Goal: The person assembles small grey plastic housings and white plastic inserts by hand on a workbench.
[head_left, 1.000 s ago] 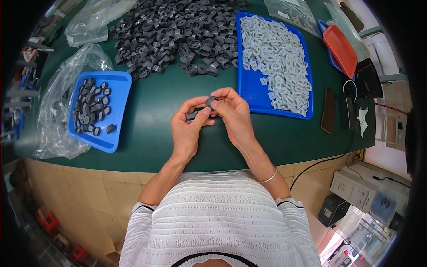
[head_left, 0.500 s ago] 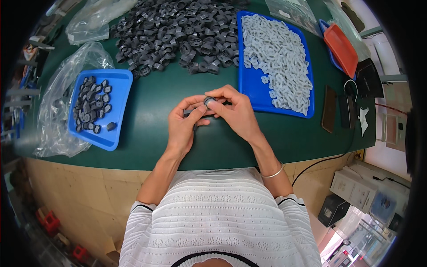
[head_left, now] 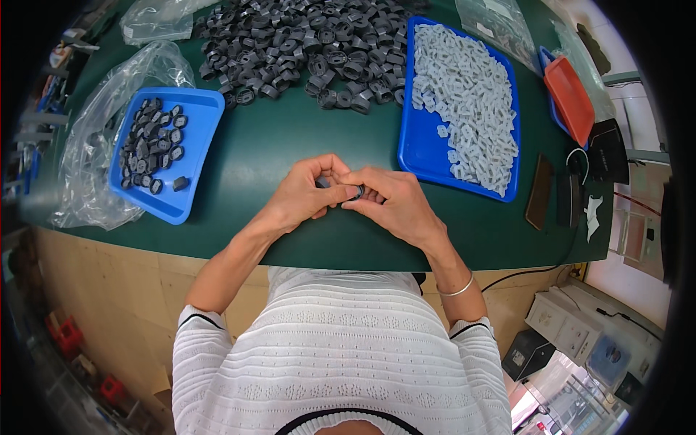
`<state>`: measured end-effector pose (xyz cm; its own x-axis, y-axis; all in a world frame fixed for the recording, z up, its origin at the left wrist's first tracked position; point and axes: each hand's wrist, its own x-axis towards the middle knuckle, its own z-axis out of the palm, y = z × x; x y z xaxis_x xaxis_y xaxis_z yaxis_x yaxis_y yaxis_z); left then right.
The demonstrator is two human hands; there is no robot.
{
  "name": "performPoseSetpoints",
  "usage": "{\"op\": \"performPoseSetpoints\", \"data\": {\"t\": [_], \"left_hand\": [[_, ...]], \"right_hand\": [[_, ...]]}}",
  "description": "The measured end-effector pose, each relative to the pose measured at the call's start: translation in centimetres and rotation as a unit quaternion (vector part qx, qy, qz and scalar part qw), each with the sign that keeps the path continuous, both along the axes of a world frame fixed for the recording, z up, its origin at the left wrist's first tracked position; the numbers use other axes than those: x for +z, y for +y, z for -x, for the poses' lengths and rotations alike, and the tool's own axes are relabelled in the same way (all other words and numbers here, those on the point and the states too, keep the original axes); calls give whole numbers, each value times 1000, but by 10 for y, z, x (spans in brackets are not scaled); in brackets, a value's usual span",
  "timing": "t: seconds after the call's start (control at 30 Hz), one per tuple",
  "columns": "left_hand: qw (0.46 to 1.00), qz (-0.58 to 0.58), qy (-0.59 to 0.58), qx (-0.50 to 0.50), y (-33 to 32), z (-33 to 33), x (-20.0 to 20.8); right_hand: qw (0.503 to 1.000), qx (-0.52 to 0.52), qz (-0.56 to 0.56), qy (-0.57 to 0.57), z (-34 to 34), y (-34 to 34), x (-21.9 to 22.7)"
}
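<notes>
The green table (head_left: pixel 290 130) is stretching across the scene beneath everything else. From the hands, the pile (head_left: pixel 312 43) of dark parts is spreading at 12 o'clock along the far side. At 2 o'clock, the deep-blue tray (head_left: pixel 424 141) is holding the pale pieces (head_left: pixel 471 101), which are leaving its near-left corner bare. A clear bag (head_left: pixel 94 145) is lying between 9 and 10 o'clock, and the light-blue tray (head_left: pixel 203 134) is resting partly over it, holding loose dark parts (head_left: pixel 148 141). Farther out at 2 o'clock, the red tray (head_left: pixel 569 98) is sitting near the table's edge.

The left hand (head_left: pixel 297 192) and the right hand (head_left: pixel 401 201) are meeting above the table's near side. A dark slab (head_left: pixel 539 187) is lying at 3 o'clock. A bangle (head_left: pixel 457 288) is circling the right wrist. Between the fingertips, a small dark part (head_left: pixel 357 193) is sitting in a narrow pinch; both hands are gripping it, their fingers mostly covering it.
</notes>
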<state>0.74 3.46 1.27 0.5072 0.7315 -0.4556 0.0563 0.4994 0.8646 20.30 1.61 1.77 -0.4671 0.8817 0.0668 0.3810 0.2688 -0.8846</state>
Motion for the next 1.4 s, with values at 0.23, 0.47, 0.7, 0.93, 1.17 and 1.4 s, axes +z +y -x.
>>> {"op": "performPoseSetpoints", "data": {"t": [0.23,0.47,0.7,0.93,1.17,1.4], "left_hand": [[999,31,-13,41,-8,-9,-4],[982,-181,58,15,-9,-13,-24],[989,95,-60,97,-10,-15,-2],[982,117,-98,108,-10,-13,-6],[983,132,-106,76,-7,-11,-2],[973,139,-128,133,-15,-12,-2]], "right_hand": [[999,-35,27,32,3,-2,-10],[998,-41,-49,-2,1,-5,-12],[997,-46,42,49,0,-1,-5],[996,-62,-52,29,5,-12,-19],[992,-99,33,66,9,-13,-11],[992,-66,4,105,3,-11,-11]]}}
